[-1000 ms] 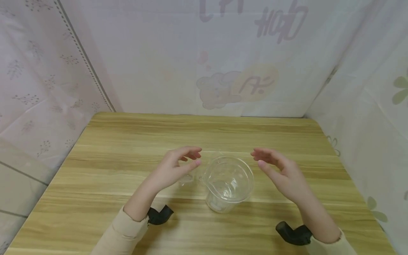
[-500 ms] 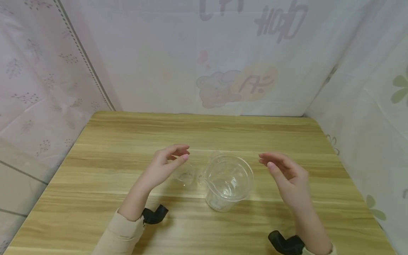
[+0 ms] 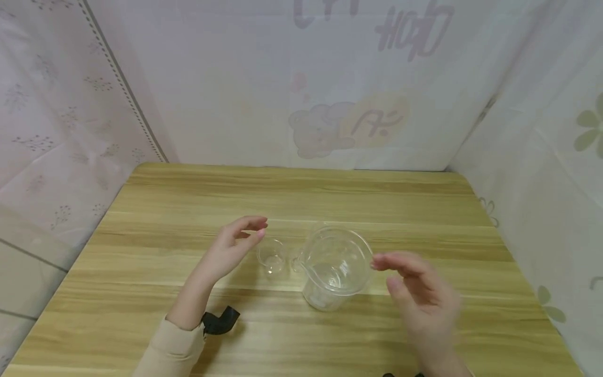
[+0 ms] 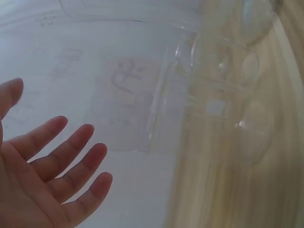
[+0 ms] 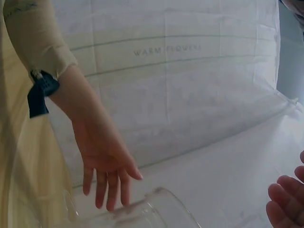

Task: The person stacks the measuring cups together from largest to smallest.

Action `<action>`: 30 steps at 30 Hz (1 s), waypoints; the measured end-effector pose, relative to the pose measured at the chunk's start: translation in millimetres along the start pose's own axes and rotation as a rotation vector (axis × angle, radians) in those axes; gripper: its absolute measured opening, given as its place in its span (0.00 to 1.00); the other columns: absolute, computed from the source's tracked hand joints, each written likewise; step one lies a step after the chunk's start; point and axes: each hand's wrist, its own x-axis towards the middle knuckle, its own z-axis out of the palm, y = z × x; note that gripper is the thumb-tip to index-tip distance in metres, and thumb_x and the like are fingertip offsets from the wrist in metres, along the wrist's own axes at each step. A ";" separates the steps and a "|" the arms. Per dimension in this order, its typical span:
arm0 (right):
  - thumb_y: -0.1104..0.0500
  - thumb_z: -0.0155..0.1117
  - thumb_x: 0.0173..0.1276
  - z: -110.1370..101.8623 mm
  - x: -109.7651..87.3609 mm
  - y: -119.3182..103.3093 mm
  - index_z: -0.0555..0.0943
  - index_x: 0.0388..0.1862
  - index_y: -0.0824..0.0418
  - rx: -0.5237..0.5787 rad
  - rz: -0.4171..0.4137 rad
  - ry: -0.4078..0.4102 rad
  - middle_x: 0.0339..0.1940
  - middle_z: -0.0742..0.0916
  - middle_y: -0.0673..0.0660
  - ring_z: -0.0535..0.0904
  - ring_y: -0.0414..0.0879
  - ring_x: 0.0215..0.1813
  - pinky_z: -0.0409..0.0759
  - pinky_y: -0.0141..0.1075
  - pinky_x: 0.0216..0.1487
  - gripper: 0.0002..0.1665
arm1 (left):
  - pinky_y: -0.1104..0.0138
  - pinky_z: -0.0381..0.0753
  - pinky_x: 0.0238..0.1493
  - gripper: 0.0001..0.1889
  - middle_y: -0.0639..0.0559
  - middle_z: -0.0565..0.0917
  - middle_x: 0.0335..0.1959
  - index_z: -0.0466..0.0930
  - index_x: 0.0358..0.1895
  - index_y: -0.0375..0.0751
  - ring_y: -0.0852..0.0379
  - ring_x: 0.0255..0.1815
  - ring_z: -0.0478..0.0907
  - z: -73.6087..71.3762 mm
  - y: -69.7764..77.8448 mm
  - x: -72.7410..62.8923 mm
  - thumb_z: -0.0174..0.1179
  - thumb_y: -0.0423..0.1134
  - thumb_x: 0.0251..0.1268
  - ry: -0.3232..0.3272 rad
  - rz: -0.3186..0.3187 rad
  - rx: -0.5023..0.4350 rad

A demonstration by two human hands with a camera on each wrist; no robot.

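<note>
A large clear beaker [image 3: 325,301] with a pouring lip stands upright mid-table, its lip toward the left. Left of it is a small clear cup [image 3: 270,256]. My left hand [image 3: 228,254] hovers beside this cup, fingers relaxed, holding nothing; its palm [image 4: 28,190] and spread fingers show in the left wrist view. Slightly blurred, my right hand [image 3: 426,296] is on the beaker's right, fingertips right at the rim, thumb apart from the fingers. In the right wrist view, the beaker's rim [image 5: 164,192] overlaps the left hand's fingertips.
Another small clear piece [image 3: 296,264] lies between cup and beaker, and a faint clear shape shows behind the beaker. All stand on a wood-grain table [image 3: 188,199]. Printed pale curtains [image 3: 226,94] enclose its back and sides. A black wrist mount [image 3: 221,320] sits at my left cuff.
My left hand has drawn leftward from the beaker, uncovering the small cup. My right hand first moved out right, then came lower and back to the beaker's rim. The beaker stays put.
</note>
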 end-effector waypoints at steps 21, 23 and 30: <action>0.55 0.66 0.67 65.1 -51.4 43.2 0.63 0.70 0.69 -0.238 0.182 -0.488 0.68 0.72 0.62 0.69 0.54 0.66 0.67 0.42 0.65 0.38 | 0.43 0.69 0.56 0.55 0.42 0.74 0.62 0.63 0.70 0.37 0.44 0.62 0.70 -16.4 -37.9 -3.6 0.55 0.75 0.43 -0.172 0.139 0.063; 0.53 0.66 0.66 67.6 -58.6 46.4 0.57 0.75 0.63 -0.293 0.351 -0.530 0.73 0.65 0.58 0.61 0.53 0.71 0.62 0.46 0.68 0.44 | 0.42 0.68 0.57 0.55 0.41 0.73 0.63 0.61 0.70 0.37 0.43 0.62 0.69 -17.2 -41.8 -4.2 0.55 0.75 0.43 -0.202 0.131 0.067; 0.39 0.63 0.64 79.3 -72.2 66.4 0.38 0.78 0.44 -0.393 0.766 -0.577 0.79 0.48 0.50 0.43 0.46 0.76 0.51 0.56 0.69 0.57 | 0.42 0.67 0.59 0.55 0.42 0.71 0.65 0.59 0.72 0.38 0.43 0.64 0.67 -20.0 -55.1 -6.7 0.59 0.72 0.43 -0.262 0.100 0.071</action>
